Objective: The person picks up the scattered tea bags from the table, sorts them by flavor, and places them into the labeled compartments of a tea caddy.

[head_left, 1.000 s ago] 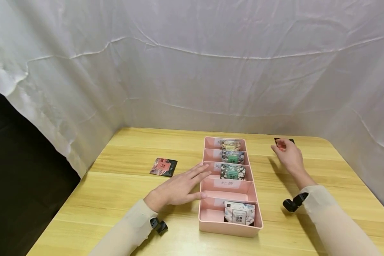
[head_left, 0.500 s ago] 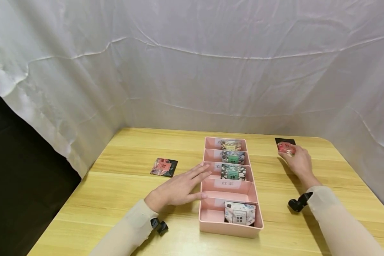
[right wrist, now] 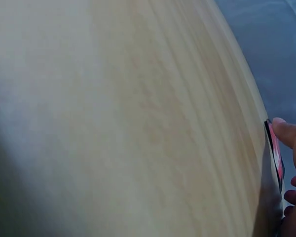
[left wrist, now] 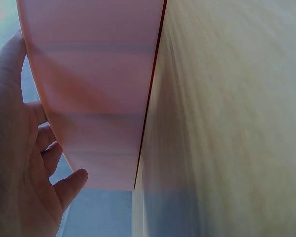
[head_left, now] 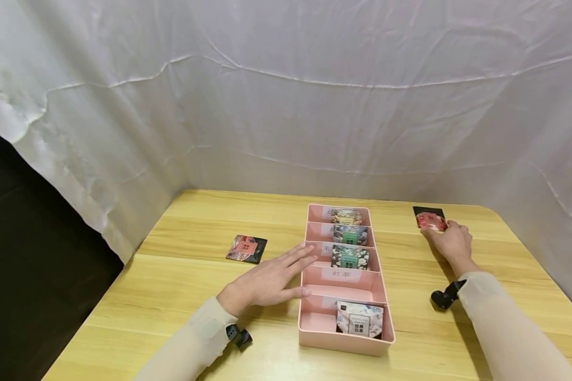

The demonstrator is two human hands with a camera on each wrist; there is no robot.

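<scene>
My left hand (head_left: 271,278) rests with fingers spread on the left rim of a pink divided box (head_left: 343,346); the left wrist view shows its thumb and fingers along the box wall (left wrist: 96,79). At the back right, my right hand (head_left: 453,243) pinches the near edge of a red and black tea packet (head_left: 429,217), which lies on the table. From the right wrist camera, the thumb (right wrist: 286,132) touches this packet, and curled fingers sit at its other end. A second red and black tea packet (head_left: 246,248) lies to the left of the box.
Inside the box stand a yellow-labelled packet (head_left: 347,218), two green-labelled packets (head_left: 350,236) and a white packet (head_left: 359,320), each in its own compartment. Paper labels mark the dividers. A pale curtain (head_left: 286,106) hangs behind the wooden table (head_left: 171,296).
My right hand has come down from above the far packet and shifted right and nearer, to its near edge. The left hand stays at the box rim.
</scene>
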